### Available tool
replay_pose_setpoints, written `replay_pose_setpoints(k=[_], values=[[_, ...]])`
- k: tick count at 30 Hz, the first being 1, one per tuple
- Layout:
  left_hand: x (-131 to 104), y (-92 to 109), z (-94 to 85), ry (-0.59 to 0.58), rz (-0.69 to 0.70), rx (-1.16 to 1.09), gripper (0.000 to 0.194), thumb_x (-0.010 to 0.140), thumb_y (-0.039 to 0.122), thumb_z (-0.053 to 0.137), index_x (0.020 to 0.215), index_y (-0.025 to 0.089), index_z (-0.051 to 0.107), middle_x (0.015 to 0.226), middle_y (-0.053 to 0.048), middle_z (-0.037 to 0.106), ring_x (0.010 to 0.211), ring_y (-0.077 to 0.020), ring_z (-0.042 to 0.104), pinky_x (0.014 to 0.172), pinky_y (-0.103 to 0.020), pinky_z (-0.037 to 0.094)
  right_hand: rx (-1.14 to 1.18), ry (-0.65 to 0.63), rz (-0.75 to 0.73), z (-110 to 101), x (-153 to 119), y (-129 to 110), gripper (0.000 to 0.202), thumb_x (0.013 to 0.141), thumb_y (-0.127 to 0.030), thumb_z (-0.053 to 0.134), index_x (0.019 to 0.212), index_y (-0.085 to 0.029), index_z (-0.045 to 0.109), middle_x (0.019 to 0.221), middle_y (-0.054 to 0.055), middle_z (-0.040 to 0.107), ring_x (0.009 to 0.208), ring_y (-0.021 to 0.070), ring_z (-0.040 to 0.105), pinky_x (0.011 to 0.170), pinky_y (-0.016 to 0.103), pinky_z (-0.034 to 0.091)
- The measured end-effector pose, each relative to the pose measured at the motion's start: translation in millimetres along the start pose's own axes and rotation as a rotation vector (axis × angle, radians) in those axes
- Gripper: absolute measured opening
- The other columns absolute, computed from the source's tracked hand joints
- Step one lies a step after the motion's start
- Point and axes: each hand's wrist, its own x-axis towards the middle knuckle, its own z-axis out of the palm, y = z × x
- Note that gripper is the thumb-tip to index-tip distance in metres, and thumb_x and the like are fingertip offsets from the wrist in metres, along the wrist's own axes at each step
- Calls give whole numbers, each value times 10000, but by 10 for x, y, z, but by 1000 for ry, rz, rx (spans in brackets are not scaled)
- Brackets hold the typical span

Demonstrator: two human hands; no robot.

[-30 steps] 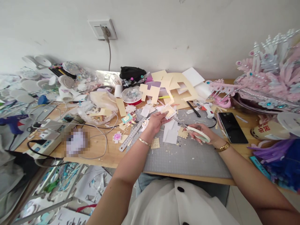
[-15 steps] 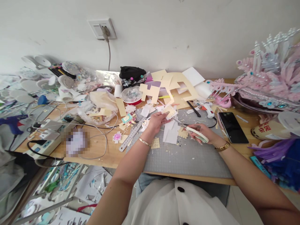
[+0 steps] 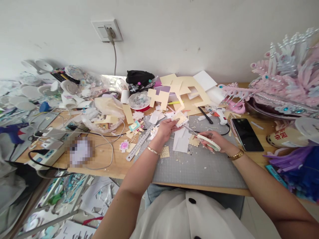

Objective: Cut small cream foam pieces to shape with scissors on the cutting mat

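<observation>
Pinched in my left hand (image 3: pixel 167 128) is a small cream-coloured card piece (image 3: pixel 179 119) with a pattern on it. My right hand (image 3: pixel 214 142) grips a pair of scissors (image 3: pixel 209 142) by the pale handles, and the blades point left at the card's lower edge. Whether the blades are apart I cannot tell. Beneath lie a white paper sheet (image 3: pixel 181 140) and a cream cut-out with a scalloped edge (image 3: pixel 194 140) on the grey cutting mat (image 3: pixel 199 169). A patterned cream square (image 3: pixel 164 152) rests beside my left wrist.
A steel ruler (image 3: pixel 138 146) lies left of my left arm. Behind are cream card offcuts (image 3: pixel 199 94), a black pen (image 3: pixel 205 115) and a white glue gun (image 3: pixel 220 117). A phone (image 3: pixel 247 134) and a drink cup (image 3: pixel 281 135) stand right; a power strip (image 3: pixel 50 154) sits left.
The view has shifted very slightly. Both hands keep nearly the same place, with the card and scissors still held together.
</observation>
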Motion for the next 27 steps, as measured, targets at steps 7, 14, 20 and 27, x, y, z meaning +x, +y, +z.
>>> replay_pose_setpoints(k=[7,14,20,27], values=[[-1,1,2,2,4,-9,200,705,190,806,688,125,617,611,27,611,548,-64,555,928,-422,567,-14,-16,-24,-22,-3,4,402,608,-394,798,900,-131,715,515,-36,584,300,61,434,261,175,337],[-2,26,3,8,-21,-31,38,786,133,718,799,110,691,771,-51,722,680,-131,680,930,-431,564,-94,-26,-30,-47,-38,-17,470,552,-315,850,956,-144,681,624,-24,637,358,64,490,295,173,382],[-10,47,5,13,-20,-59,64,787,127,719,845,101,711,882,-92,754,749,-159,716,925,-407,573,-7,29,-56,-22,-33,41,534,484,-302,897,941,-185,648,752,15,697,610,161,649,476,243,521],[-9,37,9,-17,-4,-56,101,772,153,747,854,103,716,926,-102,760,797,-178,728,934,-419,573,-113,46,-187,-122,-97,73,673,562,-432,870,1141,-251,579,1108,114,719,1036,311,667,603,315,565]])
